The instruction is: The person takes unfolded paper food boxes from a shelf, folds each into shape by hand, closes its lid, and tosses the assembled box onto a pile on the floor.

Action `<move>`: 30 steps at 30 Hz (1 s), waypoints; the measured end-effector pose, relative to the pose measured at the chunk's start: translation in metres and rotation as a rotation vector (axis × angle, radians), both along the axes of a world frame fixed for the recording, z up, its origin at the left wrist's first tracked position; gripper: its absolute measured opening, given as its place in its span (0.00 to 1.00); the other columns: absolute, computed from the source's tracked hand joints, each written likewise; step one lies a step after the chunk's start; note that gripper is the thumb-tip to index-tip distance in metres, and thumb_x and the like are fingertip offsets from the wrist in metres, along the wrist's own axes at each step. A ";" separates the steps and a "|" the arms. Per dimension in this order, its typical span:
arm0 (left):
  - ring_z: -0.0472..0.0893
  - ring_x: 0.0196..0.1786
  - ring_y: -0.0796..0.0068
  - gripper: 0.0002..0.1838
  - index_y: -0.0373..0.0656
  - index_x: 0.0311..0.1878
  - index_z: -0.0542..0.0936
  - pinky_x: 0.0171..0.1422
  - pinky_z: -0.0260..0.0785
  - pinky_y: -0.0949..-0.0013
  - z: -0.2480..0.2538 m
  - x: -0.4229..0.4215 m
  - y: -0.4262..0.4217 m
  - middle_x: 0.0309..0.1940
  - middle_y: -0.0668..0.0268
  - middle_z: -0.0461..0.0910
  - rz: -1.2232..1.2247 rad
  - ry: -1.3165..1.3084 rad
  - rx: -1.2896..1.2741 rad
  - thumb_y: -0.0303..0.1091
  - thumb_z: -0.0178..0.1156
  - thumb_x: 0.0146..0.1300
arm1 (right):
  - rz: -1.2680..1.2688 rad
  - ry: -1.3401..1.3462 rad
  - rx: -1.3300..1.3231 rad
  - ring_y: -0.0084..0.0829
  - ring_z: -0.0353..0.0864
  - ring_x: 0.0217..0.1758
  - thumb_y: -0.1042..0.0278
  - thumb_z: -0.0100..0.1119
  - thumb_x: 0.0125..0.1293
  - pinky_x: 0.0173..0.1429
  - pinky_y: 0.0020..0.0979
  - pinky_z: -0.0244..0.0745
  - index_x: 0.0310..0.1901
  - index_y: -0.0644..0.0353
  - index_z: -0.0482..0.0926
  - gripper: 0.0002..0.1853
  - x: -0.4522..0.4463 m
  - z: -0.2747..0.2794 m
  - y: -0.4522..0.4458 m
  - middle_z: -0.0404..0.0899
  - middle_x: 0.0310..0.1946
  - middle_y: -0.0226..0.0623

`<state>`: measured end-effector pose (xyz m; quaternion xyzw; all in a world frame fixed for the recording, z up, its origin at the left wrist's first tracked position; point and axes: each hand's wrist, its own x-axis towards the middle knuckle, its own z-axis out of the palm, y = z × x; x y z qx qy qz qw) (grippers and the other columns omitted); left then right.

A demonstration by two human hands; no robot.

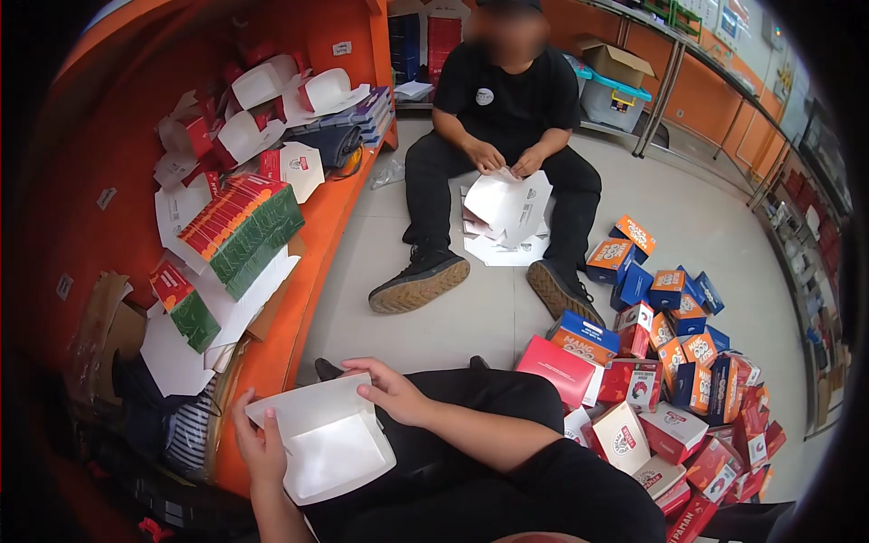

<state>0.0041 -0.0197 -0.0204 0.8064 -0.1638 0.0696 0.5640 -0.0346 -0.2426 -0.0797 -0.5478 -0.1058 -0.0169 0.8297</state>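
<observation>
A partly folded white paper food box [342, 452] is tilted over my lap, its plain inside facing up toward me. My left hand [264, 445] grips its left wall, thumb on the inner side and fingers behind. At the upper right edge, my right hand [391, 389] holds the raised panel, with the thumb near the rim and the fingers curled over the back. The outside of the box is hidden from this angle.
An orange shelf [312, 290] on the left bears stacked red and green cartons [244, 231] and unfolded white boxes. To the right, folded boxes [625, 434] form a large floor pile. Opposite me, a seated person [507, 118] handles white box sheets [509, 213].
</observation>
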 end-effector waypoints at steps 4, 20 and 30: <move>0.73 0.46 0.64 0.16 0.36 0.53 0.68 0.50 0.67 0.67 0.001 -0.008 0.002 0.44 0.54 0.70 0.020 -0.299 0.210 0.25 0.52 0.62 | -0.064 0.011 -0.207 0.20 0.74 0.46 0.72 0.46 0.69 0.51 0.22 0.69 0.57 0.62 0.64 0.16 -0.003 -0.002 -0.004 0.75 0.44 0.34; 0.76 0.34 0.59 0.07 0.37 0.30 0.72 0.38 0.69 0.66 0.039 -0.014 0.022 0.31 0.57 0.74 -0.142 -0.673 0.580 0.16 0.58 0.49 | -0.320 -0.580 -0.459 0.38 0.78 0.46 0.80 0.49 0.62 0.51 0.32 0.72 0.41 0.61 0.69 0.07 -0.001 -0.008 -0.003 0.77 0.43 0.41; 0.78 0.35 0.59 0.04 0.36 0.27 0.73 0.35 0.71 0.64 0.038 -0.024 0.029 0.34 0.57 0.79 -0.236 -0.803 0.650 0.19 0.58 0.49 | 0.164 -0.044 -0.082 0.22 0.71 0.51 0.68 0.49 0.68 0.53 0.26 0.66 0.48 0.61 0.70 0.10 0.000 -0.003 -0.008 0.74 0.47 0.35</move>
